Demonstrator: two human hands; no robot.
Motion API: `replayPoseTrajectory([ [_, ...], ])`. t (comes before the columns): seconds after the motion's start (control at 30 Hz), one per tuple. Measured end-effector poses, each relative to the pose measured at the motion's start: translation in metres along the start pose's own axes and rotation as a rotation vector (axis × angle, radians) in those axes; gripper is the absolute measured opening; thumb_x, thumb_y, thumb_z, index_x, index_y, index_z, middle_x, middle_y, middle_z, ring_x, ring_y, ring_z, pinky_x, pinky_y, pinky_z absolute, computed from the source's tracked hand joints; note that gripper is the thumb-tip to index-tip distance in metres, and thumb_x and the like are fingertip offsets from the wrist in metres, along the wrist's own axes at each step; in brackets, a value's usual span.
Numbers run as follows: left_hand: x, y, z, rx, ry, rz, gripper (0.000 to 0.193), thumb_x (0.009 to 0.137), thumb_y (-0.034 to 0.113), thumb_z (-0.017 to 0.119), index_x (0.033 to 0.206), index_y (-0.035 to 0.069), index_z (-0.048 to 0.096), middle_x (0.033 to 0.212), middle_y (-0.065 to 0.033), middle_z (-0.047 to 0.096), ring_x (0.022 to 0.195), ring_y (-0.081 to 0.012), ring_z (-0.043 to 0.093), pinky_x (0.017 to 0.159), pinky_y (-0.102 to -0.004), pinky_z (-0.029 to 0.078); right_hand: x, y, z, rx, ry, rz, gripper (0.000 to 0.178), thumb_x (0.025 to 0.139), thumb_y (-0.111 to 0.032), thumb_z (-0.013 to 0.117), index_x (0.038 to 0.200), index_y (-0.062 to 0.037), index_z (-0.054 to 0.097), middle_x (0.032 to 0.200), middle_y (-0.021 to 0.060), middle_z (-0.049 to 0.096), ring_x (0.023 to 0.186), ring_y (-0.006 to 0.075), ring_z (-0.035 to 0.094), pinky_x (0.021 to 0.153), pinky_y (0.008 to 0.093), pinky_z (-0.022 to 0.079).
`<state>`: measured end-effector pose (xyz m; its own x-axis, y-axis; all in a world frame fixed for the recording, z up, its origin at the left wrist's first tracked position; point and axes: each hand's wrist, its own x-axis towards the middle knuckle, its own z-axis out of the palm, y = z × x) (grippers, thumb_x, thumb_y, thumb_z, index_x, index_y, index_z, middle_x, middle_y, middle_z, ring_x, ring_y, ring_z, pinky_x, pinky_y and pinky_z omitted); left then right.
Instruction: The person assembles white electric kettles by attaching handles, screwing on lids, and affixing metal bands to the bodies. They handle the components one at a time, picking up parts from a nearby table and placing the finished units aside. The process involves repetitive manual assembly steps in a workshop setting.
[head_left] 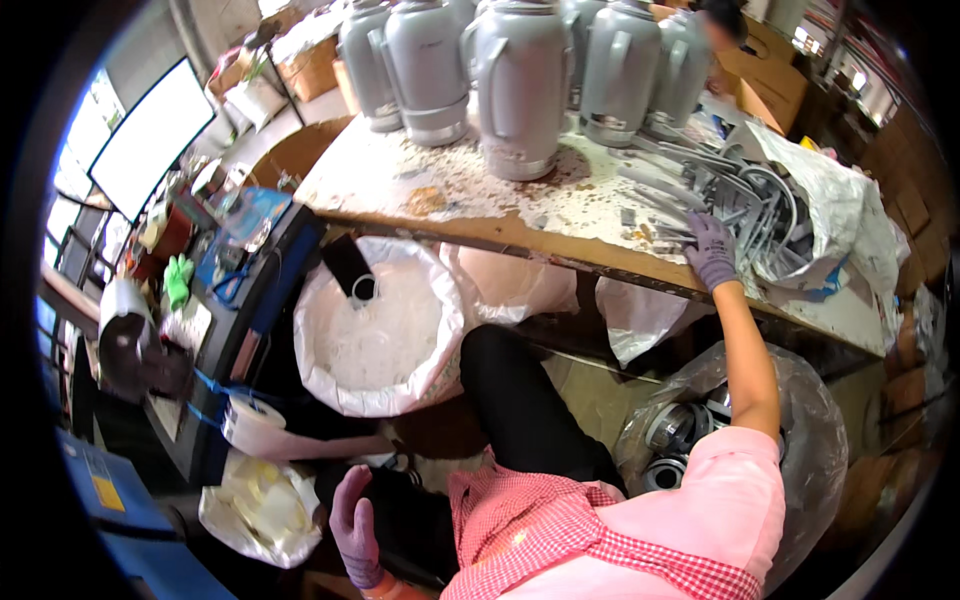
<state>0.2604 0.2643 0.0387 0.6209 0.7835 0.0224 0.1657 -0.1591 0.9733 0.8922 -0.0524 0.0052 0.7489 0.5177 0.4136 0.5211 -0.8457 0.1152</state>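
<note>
My right hand (pixel 712 252), in a purple-grey knit glove, reaches over the front edge of the worktable (pixel 455 205). Its fingers are stretched forward at the near side of a heap of grey plastic handles (pixel 735 195); I see nothing held in it. Down at the lower left, my left hand (pixel 355 525) wears the same kind of glove. It is raised beside my leg, fingers extended, with nothing in it. Several large grey jugs with side handles (pixel 520 90) stand upright along the far part of the table. A white plastic sack (pixel 835 190) lies partly under and beside the handles.
Below the table are a white-lined tub of clear rings (pixel 375 330) and a clear bag of round metallic-looking parts (pixel 675 430). Left stand a blue-edged bench (pixel 250 290), a roll of film (pixel 255 420) and a bag of pale pieces (pixel 265 505). Cardboard boxes (pixel 765 85) sit behind.
</note>
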Motion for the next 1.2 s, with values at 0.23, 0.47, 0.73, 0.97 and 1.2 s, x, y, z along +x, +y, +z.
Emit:
replayPoseTrajectory([
  [0.23,-0.03,-0.026,-0.016,-0.134,0.133,-0.068,0.042,0.098,0.013,0.056,0.136,-0.005,0.057,0.13,-0.0136,0.065,0.122,-0.0228,0.06,0.109,-0.0358,0.043,-0.036,-0.114,-0.03,0.399,0.298,-0.323,0.054,0.08,-0.022,0.075,0.129,-0.0052,0.06,0.137,0.0202,0.053,0.131,0.0402,0.046,0.113,0.0502,0.036],
  [0.47,0.021,-0.079,0.035,0.089,0.173,0.007,0.043,0.095,0.02,0.067,0.134,0.002,0.061,0.125,-0.014,0.066,0.113,-0.0221,0.064,0.1,-0.0326,0.049,-0.083,-0.332,-0.043,0.94,-0.12,-0.924,0.04,0.081,-0.022,0.075,0.118,-0.0087,0.066,0.124,0.0135,0.063,0.125,0.0376,0.052,0.11,0.0487,0.039],
  [0.73,0.115,-0.155,0.089,-0.87,0.364,-0.561,0.06,0.091,0.036,0.073,0.134,-0.001,0.053,0.112,-0.0131,0.065,0.099,-0.0245,0.066,0.086,-0.0356,0.058,-0.11,-0.416,0.012,0.518,-0.446,-1.055,0.05,0.076,-0.034,0.077,0.12,-0.0147,0.068,0.119,0.0102,0.064,0.127,0.0328,0.053,0.112,0.0542,0.035],
  [0.97,0.159,-0.249,0.124,-1.602,0.431,-0.381,0.053,0.085,0.018,0.057,0.135,0.001,0.051,0.142,-0.0193,0.051,0.136,-0.0402,0.045,0.112,-0.065,0.034,-0.134,-0.368,0.017,0.634,-0.3,-1.132,0.068,0.076,-0.04,0.079,0.134,-0.011,0.06,0.136,0.0154,0.058,0.14,0.0397,0.041,0.12,0.0562,0.025],
  [1.2,0.163,-0.249,0.108,-1.606,0.51,-0.521,0.041,0.084,0.029,0.058,0.119,0.008,0.057,0.126,-0.0147,0.057,0.116,-0.0375,0.055,0.1,-0.0615,0.047,-0.102,-0.403,0.016,1.325,-0.745,-0.423,0.042,0.089,-0.024,0.072,0.125,-0.0039,0.065,0.134,0.0168,0.061,0.127,0.0349,0.055,0.108,0.0417,0.044],
])
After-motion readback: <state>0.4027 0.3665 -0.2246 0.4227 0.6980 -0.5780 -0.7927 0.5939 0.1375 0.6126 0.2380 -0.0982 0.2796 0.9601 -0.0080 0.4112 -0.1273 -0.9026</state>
